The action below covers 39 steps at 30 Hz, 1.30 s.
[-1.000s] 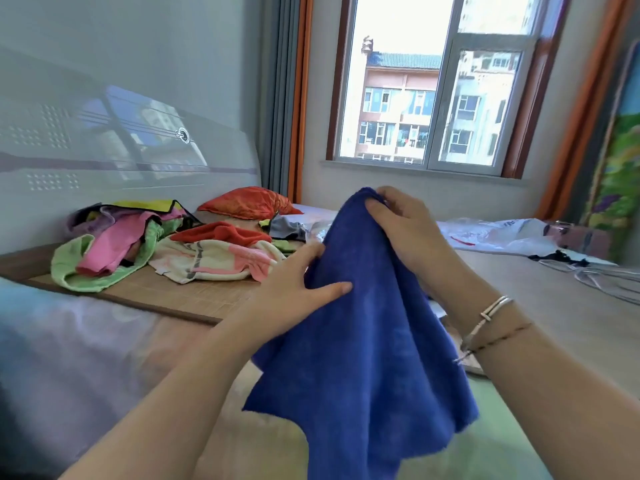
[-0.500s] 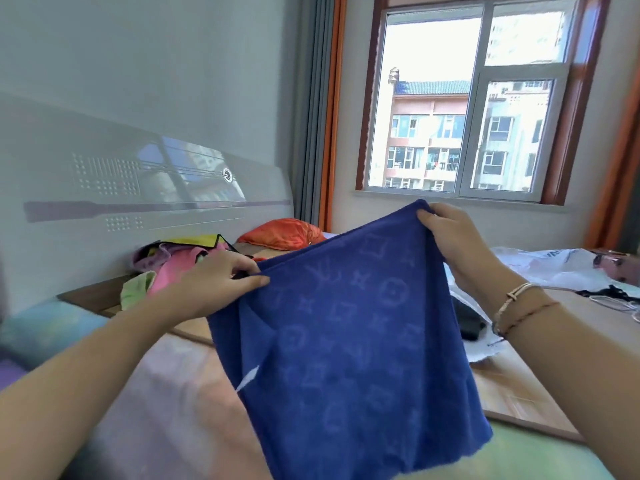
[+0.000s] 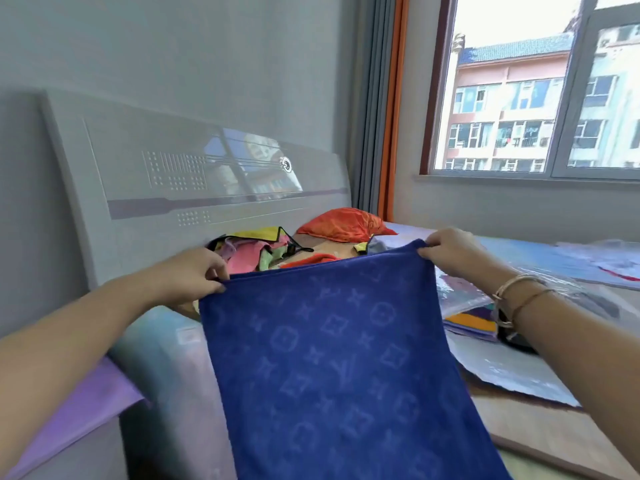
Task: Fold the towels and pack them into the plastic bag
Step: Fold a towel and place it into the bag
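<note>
Blue towel (image 3: 339, 358) hangs spread flat over the bed, its top corners pinched by the left hand (image 3: 194, 277) and right hand (image 3: 446, 251), fingers clamped on the hem. Folding looks just begun; next, bring the corners together. The plastic bag (image 3: 512, 368) lies nearby, to the right.

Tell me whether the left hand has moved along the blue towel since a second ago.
Yes. The left hand slid out from the bunched middle of the blue towel to its top left corner, away from the right hand, so the towel now hangs spread flat.
</note>
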Each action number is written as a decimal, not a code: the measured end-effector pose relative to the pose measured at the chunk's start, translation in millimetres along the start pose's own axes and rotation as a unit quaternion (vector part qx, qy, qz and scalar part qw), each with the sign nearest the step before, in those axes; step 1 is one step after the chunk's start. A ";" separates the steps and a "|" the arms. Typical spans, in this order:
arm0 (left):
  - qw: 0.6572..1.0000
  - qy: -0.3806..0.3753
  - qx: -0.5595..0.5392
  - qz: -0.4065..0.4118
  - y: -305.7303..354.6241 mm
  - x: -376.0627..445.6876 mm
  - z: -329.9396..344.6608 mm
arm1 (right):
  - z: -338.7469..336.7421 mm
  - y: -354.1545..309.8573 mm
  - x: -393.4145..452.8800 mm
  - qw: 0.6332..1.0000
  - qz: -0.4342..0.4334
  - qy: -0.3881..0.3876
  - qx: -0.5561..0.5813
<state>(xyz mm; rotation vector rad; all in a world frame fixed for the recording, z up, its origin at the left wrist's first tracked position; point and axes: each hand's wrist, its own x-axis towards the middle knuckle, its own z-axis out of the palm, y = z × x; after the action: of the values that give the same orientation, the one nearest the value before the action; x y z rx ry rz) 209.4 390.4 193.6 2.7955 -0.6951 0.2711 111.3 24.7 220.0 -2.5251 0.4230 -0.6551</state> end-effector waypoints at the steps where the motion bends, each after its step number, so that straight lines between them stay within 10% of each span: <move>1: 1.000 0.005 0.017 -0.009 -6.3 12.2 -1.9 | 2.9 -3.2 10.8 0.998 0.024 -0.032 0.051; 7: 0.963 0.260 0.040 -0.064 -17.9 63.4 -54.6 | 2.1 -43.8 68.4 0.899 0.014 -0.017 0.438; 13: 0.900 0.434 -0.021 0.048 -8.1 45.5 -100.1 | -19.2 -62.9 64.9 0.847 -0.141 0.097 0.504; 25: 0.995 0.004 -0.087 0.055 -53.2 -42.8 42.8 | 71.5 59.2 -38.4 0.960 -0.090 -0.125 0.234; 31: 0.964 -0.047 -0.263 -0.007 -51.6 -65.0 81.3 | 94.3 84.3 -70.8 0.916 -0.041 -0.193 0.348; 39: 0.948 -0.136 -0.288 -0.028 -56.6 -41.5 121.7 | 125.0 90.6 -66.3 0.980 0.008 -0.182 0.083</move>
<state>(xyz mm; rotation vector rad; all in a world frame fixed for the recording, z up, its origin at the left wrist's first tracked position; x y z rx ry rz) 215.0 422.6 56.9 2.2965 -0.6248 -0.2941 105.8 24.2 52.0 -2.4084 0.2449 -0.2019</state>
